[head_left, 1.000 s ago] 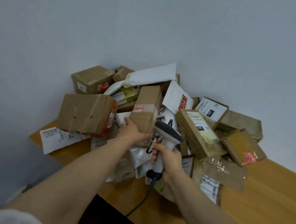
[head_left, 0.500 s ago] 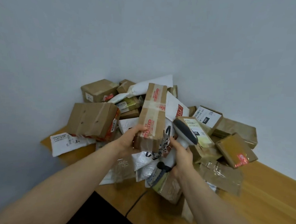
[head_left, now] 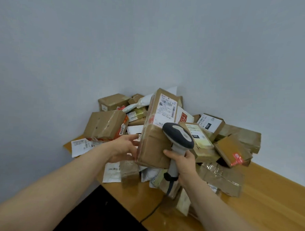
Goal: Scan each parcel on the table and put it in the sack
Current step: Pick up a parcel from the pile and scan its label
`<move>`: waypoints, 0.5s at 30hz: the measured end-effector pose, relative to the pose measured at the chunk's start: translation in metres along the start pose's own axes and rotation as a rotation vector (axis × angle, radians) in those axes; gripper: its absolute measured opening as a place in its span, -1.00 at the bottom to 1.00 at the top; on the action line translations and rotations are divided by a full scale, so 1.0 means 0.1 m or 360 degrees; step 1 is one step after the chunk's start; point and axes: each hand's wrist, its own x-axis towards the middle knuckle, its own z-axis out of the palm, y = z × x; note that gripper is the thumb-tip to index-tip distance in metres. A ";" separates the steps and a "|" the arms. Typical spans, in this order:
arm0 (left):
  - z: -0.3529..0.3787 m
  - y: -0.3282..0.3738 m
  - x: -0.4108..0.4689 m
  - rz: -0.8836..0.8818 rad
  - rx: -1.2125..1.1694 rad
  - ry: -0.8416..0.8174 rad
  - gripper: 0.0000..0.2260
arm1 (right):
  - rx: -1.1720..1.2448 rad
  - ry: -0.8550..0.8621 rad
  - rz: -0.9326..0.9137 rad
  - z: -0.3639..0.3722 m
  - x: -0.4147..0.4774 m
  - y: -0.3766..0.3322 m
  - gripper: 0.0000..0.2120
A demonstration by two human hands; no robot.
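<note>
I hold a long brown cardboard parcel [head_left: 153,143] upright above the pile, its white shipping label facing me near the top. My left hand [head_left: 124,148] grips the parcel's lower left side. My right hand [head_left: 184,163] grips the handle of a grey and white barcode scanner [head_left: 179,136], whose head lies against the parcel's front just below the label. The sack is not in view.
A heap of cardboard boxes [head_left: 105,124] and white mailer bags [head_left: 112,172] fills the wall corner on the wooden table [head_left: 267,201]. The scanner's black cable [head_left: 150,215] drops over the table's front edge. Bare wood lies at the right.
The parcel has been turned in my left hand so its labelled face now shows instead of the red-taped face. The scanner has moved up against the parcel's front.
</note>
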 end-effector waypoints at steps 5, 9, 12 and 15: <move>0.15 -0.01 -0.04 -0.0113 -0.0008 0.0000 -0.56 | -0.0176 -0.0153 -0.0116 -0.02 -0.10 -0.03 -0.74; 0.19 -0.05 -0.02 -0.0147 -0.0101 0.0111 -0.49 | -0.0179 -0.0191 -0.0125 -0.09 -0.14 -0.03 -0.76; 0.15 -0.03 -0.06 -0.0076 -0.0061 0.0110 -0.44 | 0.0009 -0.0051 -0.0040 -0.15 -0.10 -0.03 -0.77; 0.13 -0.03 -0.11 -0.0058 -0.0067 -0.0004 -0.45 | 0.0147 0.0021 0.0035 -0.20 -0.06 -0.03 -0.70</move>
